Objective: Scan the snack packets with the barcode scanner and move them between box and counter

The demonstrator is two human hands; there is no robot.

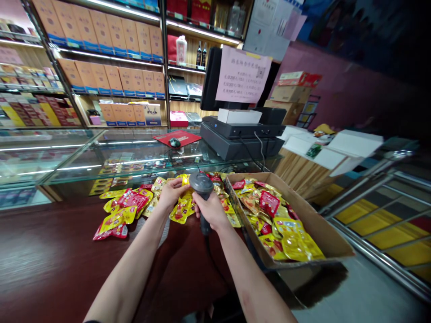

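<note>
Right hand [210, 211] grips a barcode scanner [201, 185].

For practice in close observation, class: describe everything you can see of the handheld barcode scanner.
The handheld barcode scanner is dark grey and looks like plastic, with a broad rounded head on a narrower handle. The right hand grips the handle, with the head rising above the fingers and the handle's lower end showing below. A dark cable runs down from that end. The head sits close to the left hand, though contact cannot be confirmed, and is held above yellow snack packets.
</note>
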